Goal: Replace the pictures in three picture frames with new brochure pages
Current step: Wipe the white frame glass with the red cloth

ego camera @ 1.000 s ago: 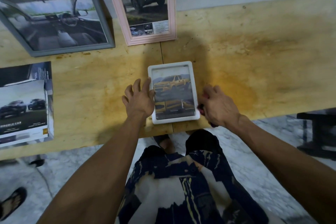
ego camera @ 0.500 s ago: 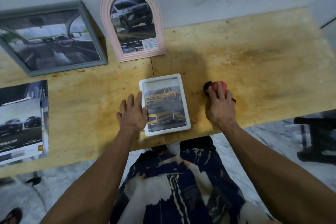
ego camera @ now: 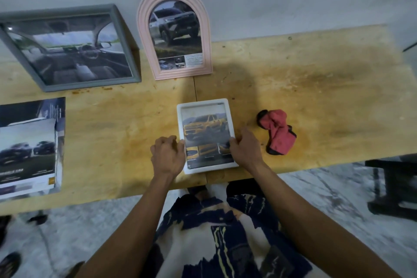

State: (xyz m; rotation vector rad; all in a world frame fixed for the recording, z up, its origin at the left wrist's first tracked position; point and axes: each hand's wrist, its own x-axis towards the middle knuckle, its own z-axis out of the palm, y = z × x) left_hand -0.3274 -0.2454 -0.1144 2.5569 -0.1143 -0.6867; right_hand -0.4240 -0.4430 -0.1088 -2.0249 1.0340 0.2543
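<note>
Since half a second ago the right hand (ego camera: 244,150) has left the red cloth (ego camera: 278,132) and come to the white frame (ego camera: 206,135), gripping its right edge. On the wooden worktop (ego camera: 316,88), the grey frame (ego camera: 67,47) and pink arched frame (ego camera: 174,31) lean on the wall beyond the white frame, brochures (ego camera: 28,146) well left of it. Left hand (ego camera: 168,157) curls on its left edge; cloth lies just right.
</note>
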